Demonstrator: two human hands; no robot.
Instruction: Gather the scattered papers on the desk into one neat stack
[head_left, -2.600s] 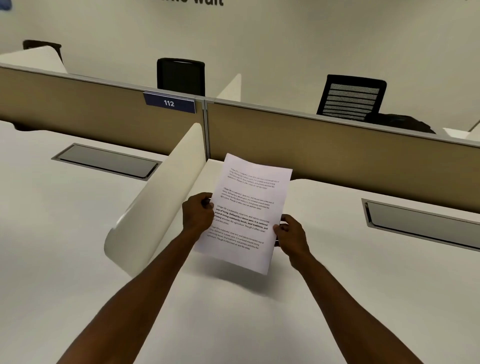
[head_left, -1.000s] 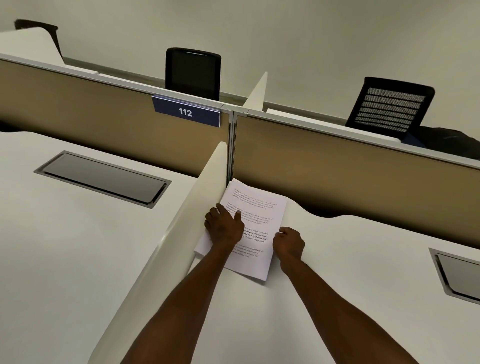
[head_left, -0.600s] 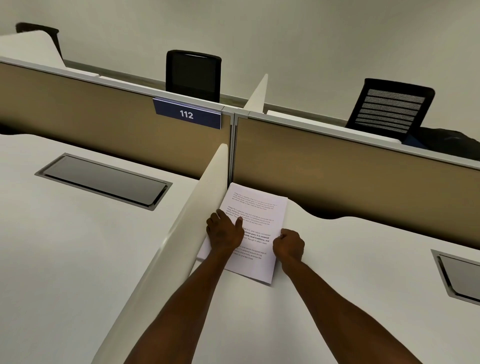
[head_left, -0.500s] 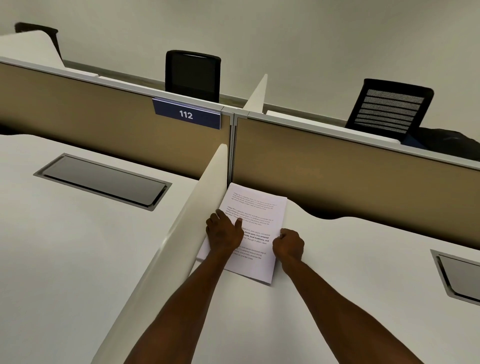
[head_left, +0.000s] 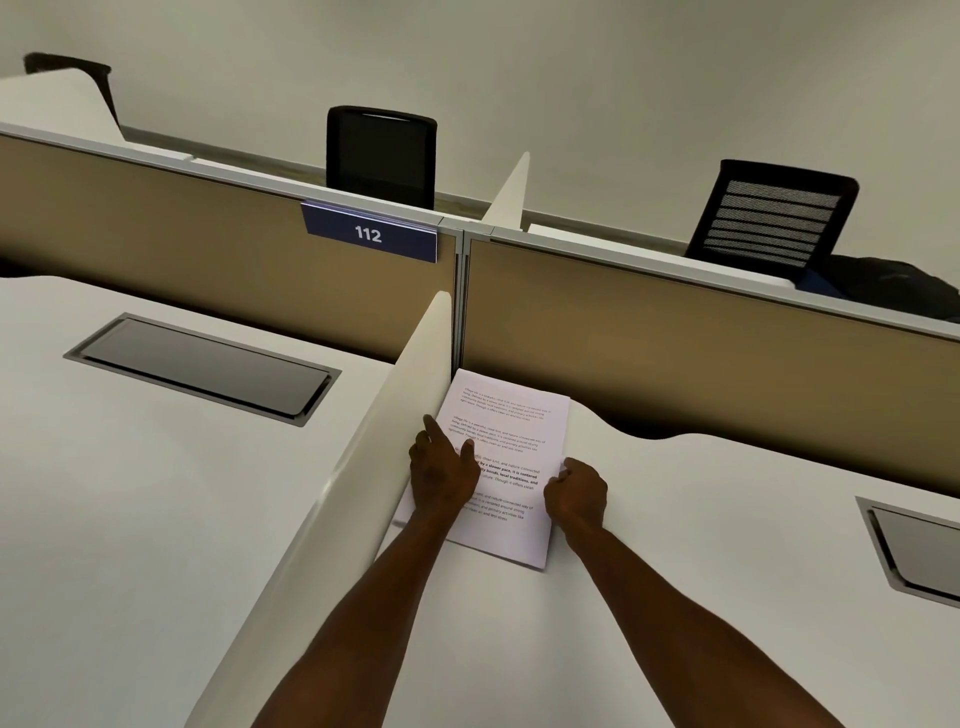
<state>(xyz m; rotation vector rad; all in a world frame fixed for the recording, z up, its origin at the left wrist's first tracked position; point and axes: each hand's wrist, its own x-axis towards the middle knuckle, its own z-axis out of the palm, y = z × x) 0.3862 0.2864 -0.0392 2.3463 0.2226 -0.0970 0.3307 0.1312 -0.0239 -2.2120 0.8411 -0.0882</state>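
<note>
A stack of white printed papers (head_left: 511, 415) lies flat on the white desk (head_left: 675, 545), in the corner where the cream side divider meets the tan back panel. My left hand (head_left: 441, 470) rests palm down on the stack's left half, fingers spread, the index finger by the divider. My right hand (head_left: 576, 491) is curled at the stack's right edge, its fingertips touching the paper's side. No other loose sheets show on the desk.
The cream divider (head_left: 374, 467) runs along the stack's left side. The tan back panel (head_left: 701, 353) carries a blue "112" sign (head_left: 369, 235). Dark cable hatches (head_left: 202, 366) (head_left: 914, 551) sit in both desks. Black chairs (head_left: 382, 156) (head_left: 774, 218) stand beyond the panel.
The stack went from held in the air to lying flat on the desk against the divider. In the last second my left index finger stretched forward; the stack has hardly moved.
</note>
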